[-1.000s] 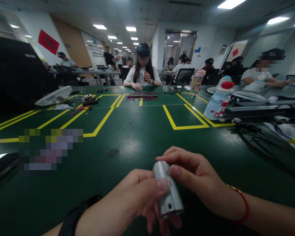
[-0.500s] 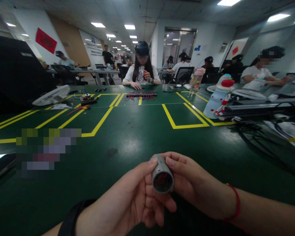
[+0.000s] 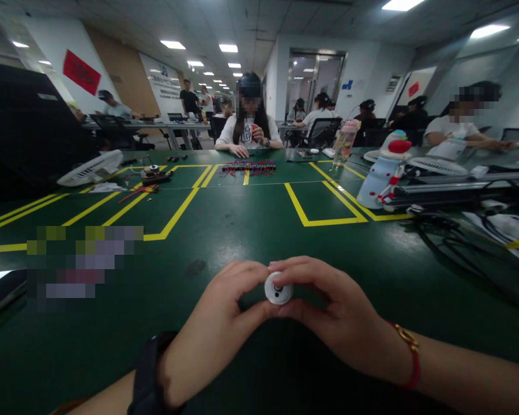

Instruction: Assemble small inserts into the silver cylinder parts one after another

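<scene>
A small grey metal cylinder [image 3: 282, 295] is pinched between my two hands above the green table, one round end towards me. That end is a pale flat face with small dark holes in it. My left hand [image 3: 222, 314] holds the cylinder from the left, thumb below and fingers above. From the right, my right hand [image 3: 341, 305] grips it the same way, one fingertip lying over part of the face. The cylinder's far end is hidden.
Yellow tape [image 3: 335, 222] marks the green table [image 3: 225, 230]. Bundled wires [image 3: 248, 168] lie before a person [image 3: 248, 124] opposite. To the right are a blue snowman-shaped bottle [image 3: 374, 178], a clear bottle [image 3: 345, 147] and black cables [image 3: 454, 242]; a white fan [image 3: 90, 168] lies left.
The cylinder has been turned round: its hollow end with red wires inside faced me before, and the pale holed face does now. My fingers have shifted their grip.
</scene>
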Demonstrator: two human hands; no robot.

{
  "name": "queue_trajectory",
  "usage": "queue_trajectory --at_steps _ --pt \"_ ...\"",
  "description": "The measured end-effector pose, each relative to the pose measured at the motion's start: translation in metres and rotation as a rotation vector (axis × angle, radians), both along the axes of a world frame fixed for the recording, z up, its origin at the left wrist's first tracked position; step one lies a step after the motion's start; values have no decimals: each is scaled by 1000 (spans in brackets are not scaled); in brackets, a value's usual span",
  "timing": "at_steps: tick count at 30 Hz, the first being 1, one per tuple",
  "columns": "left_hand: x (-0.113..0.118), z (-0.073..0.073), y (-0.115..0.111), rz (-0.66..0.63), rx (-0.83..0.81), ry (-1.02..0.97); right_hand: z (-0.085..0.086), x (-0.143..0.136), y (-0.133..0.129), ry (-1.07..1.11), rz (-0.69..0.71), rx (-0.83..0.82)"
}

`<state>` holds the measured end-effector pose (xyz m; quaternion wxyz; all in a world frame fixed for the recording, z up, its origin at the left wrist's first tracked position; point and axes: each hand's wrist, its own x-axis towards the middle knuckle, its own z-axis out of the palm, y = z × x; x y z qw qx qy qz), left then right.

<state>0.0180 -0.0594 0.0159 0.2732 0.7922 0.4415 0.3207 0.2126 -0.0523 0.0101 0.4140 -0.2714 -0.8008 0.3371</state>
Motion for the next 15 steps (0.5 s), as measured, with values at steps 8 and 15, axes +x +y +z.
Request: queue_trajectory --at_steps 8,15 --pt "-4 -15 22 34 -63 189 -28 -11 25 42 26 -346" --pt "-3 -5 17 164 -34 -4 -36 -13 24 192 0 -443"
